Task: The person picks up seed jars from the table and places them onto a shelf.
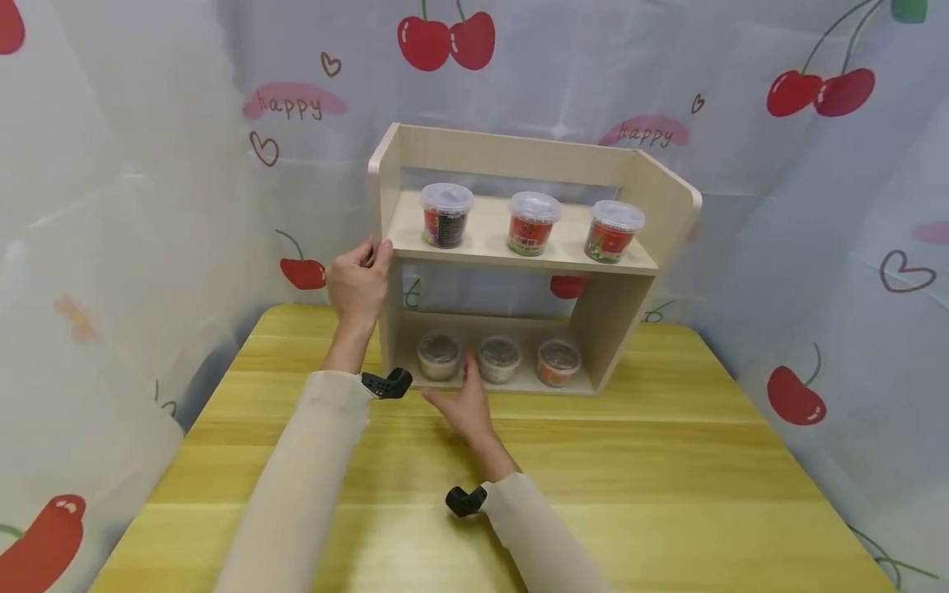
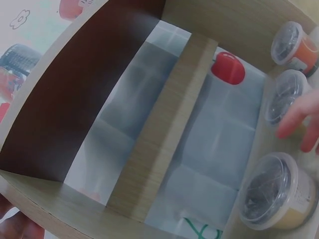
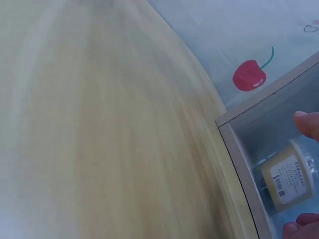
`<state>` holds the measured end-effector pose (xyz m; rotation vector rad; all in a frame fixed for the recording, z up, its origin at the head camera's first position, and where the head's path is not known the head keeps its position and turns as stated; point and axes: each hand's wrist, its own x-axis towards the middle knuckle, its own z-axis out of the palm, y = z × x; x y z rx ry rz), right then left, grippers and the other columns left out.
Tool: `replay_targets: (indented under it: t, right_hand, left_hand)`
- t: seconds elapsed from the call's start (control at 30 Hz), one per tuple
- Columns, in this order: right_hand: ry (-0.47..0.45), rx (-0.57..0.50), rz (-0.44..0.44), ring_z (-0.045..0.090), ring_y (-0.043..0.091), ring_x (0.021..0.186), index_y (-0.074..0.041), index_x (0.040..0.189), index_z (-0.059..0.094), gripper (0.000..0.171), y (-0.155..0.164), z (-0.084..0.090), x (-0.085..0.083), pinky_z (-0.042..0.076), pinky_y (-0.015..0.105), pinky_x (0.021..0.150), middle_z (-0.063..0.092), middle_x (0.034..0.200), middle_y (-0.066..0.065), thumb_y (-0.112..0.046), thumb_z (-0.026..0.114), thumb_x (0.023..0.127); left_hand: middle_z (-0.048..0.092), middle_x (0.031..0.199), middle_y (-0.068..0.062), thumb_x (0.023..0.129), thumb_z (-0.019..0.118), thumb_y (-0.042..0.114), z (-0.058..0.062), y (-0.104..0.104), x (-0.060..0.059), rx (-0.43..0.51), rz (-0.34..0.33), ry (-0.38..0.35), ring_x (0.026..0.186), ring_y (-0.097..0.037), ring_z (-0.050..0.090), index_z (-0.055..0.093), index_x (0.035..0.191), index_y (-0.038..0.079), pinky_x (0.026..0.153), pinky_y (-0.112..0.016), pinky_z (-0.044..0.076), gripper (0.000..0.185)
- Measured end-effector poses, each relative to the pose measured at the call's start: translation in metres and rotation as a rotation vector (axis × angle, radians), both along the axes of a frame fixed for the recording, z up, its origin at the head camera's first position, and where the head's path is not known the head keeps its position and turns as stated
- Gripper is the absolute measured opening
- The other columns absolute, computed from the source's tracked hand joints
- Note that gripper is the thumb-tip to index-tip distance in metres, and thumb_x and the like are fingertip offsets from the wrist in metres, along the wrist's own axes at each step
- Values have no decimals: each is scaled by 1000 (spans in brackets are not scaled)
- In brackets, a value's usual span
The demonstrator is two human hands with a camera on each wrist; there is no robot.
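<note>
Pale wood forms the two-tier rack [image 1: 519,156], which stands on the far half of the yellow table [image 1: 667,461]. The left hand [image 1: 359,280] grips the rack's left side panel at upper-shelf height, fingers curled round its front edge, apparently to steady the unit. The right hand [image 1: 463,403] reaches into the lower shelf with fingers relaxed and spread, tips between the left tub [image 1: 438,356] and the middle tub [image 1: 499,359], holding neither. A third tub [image 1: 558,362] sits to the right. Three lidded red-labelled cups [image 1: 532,222] stand evenly spaced on the upper shelf, well apart from both hands.
</note>
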<state>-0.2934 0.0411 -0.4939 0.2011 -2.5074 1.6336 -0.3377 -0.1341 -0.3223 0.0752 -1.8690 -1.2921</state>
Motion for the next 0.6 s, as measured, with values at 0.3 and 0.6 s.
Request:
replay_targets:
  t: [0.3, 0.6]
  right_hand:
    - [28, -46, 67, 37, 40, 139, -2, 155, 25, 95, 2, 9, 21, 33, 48, 111, 35, 152, 27, -26, 81, 83]
    - [116, 75, 73, 46, 40, 132, -3, 149, 40, 79, 14, 16, 31, 41, 51, 105, 46, 148, 17, -30, 78, 86]
  left_hand:
    - [71, 110, -14, 93, 66, 34, 2, -19, -5, -13, 28, -68, 99, -27, 70, 72, 118, 6, 72, -45, 56, 37]
    - [72, 111, -14, 97, 58, 39, 6, -38, -3, -80, 17, -206, 101, -31, 69, 74, 115, 4, 74, -45, 53, 43]
